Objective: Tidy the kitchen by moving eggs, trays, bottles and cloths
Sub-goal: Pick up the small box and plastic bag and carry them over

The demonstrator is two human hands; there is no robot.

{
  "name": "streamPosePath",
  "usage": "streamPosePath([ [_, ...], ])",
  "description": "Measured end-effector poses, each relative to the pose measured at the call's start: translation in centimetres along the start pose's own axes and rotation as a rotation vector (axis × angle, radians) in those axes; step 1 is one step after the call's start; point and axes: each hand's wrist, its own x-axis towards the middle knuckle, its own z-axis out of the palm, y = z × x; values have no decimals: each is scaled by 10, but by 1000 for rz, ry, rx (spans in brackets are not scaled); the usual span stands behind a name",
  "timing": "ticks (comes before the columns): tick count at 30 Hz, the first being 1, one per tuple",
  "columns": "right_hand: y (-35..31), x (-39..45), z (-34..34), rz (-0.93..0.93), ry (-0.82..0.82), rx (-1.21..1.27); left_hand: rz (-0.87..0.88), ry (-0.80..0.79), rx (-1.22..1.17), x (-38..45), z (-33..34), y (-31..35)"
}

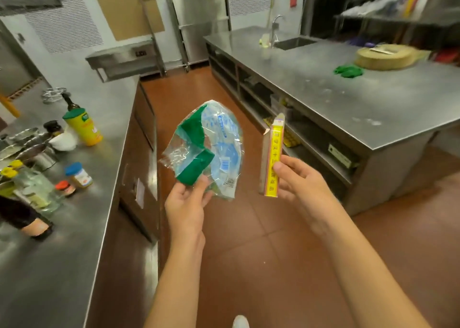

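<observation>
Mid-frame, I'm pinching a crumpled plastic wrapper (209,148) in my left hand (185,200) — my right hand (301,180) is gripping an upright yellow box (271,159), fingers clamped on it, over the floor between counters.

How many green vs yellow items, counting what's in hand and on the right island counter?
Green: 2 — green cloth on the island counter; green-and-clear plastic wrapper in the left hand.
Yellow: 1 — yellow-edged box in the right hand.
Total: 3
</observation>
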Motion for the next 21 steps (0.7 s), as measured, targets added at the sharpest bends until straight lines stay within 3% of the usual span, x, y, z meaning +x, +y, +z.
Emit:
streamPosePath([
  [21,-54,102,-212,-138,819,46,-288,-724,-31,97,341,-108],
])
